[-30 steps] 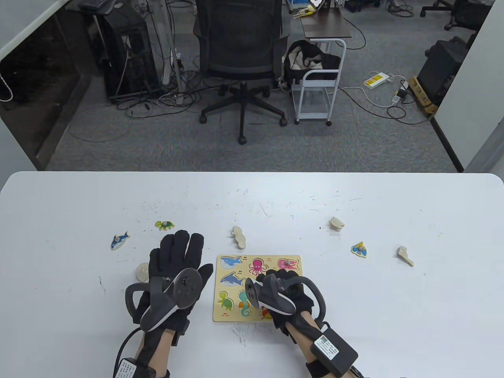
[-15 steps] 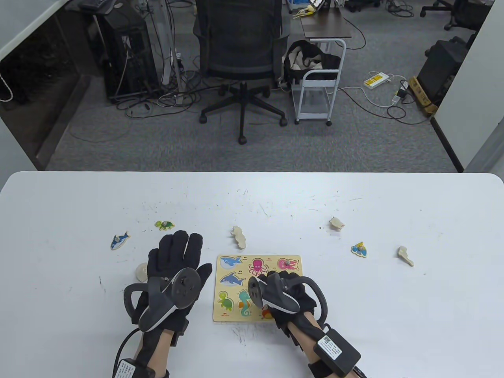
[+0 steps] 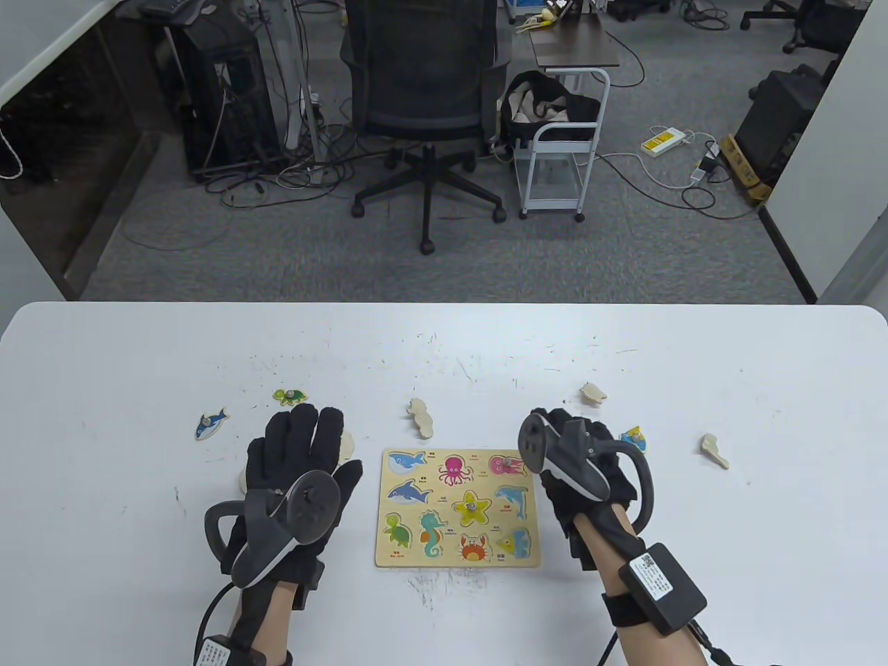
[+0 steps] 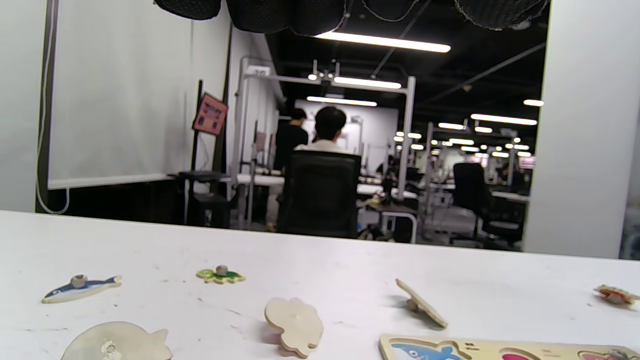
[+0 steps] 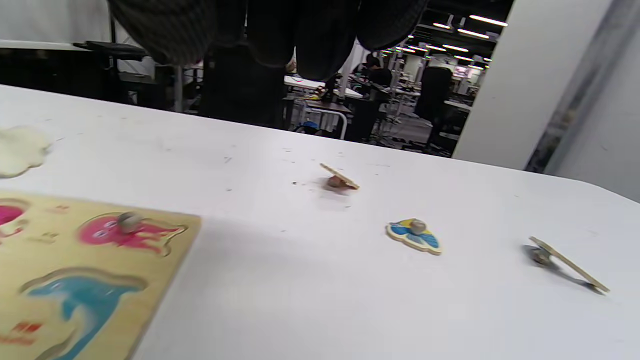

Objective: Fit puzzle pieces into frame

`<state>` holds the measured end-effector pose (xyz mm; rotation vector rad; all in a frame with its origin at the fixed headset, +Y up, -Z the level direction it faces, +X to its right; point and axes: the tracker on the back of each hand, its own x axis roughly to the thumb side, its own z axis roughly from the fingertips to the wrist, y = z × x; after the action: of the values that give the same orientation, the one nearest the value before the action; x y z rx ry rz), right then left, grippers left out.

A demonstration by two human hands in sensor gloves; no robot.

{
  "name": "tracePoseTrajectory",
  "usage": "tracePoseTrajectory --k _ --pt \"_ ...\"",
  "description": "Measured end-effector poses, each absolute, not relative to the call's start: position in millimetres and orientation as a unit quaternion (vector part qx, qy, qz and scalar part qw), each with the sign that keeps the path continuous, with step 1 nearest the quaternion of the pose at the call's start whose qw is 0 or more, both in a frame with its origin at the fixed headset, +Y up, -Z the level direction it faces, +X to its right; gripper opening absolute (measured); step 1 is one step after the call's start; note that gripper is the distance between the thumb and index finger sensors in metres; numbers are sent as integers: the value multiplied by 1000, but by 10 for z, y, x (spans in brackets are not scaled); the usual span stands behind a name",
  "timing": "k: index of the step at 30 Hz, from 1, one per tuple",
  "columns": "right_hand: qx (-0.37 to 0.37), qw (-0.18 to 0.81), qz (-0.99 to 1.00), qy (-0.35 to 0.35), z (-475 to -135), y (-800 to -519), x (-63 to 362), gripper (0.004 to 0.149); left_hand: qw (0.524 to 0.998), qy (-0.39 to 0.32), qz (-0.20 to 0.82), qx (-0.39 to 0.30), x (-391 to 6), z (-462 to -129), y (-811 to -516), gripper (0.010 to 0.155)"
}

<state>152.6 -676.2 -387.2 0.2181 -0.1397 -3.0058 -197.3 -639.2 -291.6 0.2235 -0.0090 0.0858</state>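
The puzzle frame lies flat on the table between the left hand, fingers spread flat, and the right hand, holding nothing visible. Its long axis runs left to right. The blue fish piece lies just beyond the right hand's fingers.

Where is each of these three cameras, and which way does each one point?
Table view: high above, looking down at the table and puzzle frame; shows the left hand and right hand.
Left wrist view: low over the table, facing the office; glove fingertips at top.
Right wrist view: low, facing the far right; fingers at top.
Shared: the blue fish piece shows in the table and right wrist views.
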Motion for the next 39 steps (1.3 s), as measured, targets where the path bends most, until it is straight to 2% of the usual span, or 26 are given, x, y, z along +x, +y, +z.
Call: tracePoseTrajectory --k 6,12,18,28,39 --pt "191 15 -979 -64 -4150 -6702 2058 62 993 -1 45 112 -1992 -2908 -6383 74" --pt "268 61 -958 -80 -4406 -6909 2388 59 993 4 43 109 -2015 -2925 -6395 74" --pt "315 56 -943 -95 -4510 -7146 2536 53 994 6 38 107 -2008 -2928 -6393 74" --pt "333 85 -930 -128 -4506 -7464 2510 49 995 5 25 92 -1966 -2973 -6450 74" --pt "334 106 -928 -129 -4469 -7512 2495 46 996 7 21 85 -1946 -2974 -6444 74"
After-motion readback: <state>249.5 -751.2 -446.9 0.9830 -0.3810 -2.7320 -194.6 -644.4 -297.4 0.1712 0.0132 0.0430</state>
